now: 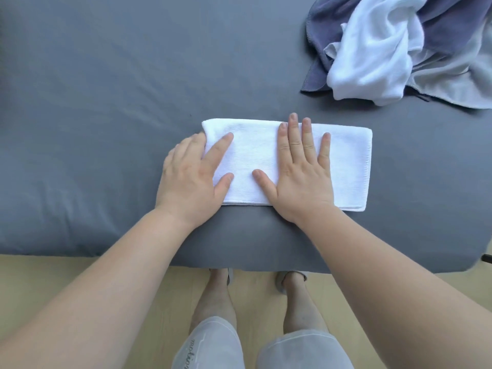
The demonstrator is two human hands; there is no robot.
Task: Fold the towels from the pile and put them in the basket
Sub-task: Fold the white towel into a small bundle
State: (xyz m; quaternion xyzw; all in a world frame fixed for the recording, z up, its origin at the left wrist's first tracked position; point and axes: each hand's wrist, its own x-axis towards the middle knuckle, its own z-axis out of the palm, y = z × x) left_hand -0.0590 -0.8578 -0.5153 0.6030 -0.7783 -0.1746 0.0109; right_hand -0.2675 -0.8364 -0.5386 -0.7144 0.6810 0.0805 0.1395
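Only writing I could spot was cursive lettering on the left leg of the shorts (213,347), something like "motio", cut off by the bottom edge of the frame. No labels on the towels that I could see.

The folded white towel (253,155) sat in the middle of the frame, flat on the gray bed (106,102) near its front edge. Its long axis ran left to right, with the stitched hem at the right end and the stacked layers showing along the near side.

The right hand (300,179) lay flat on it, grip released, fingers spread and pointing away. The left hand (189,174) was on the left end with its index finger and thumb straight on top, grip relaxed too. Its other fingertips were hidden at the towel's edge.

The pile (386,49) of white, blue and pale gray towels sat crumpled in the upper right, well apart.
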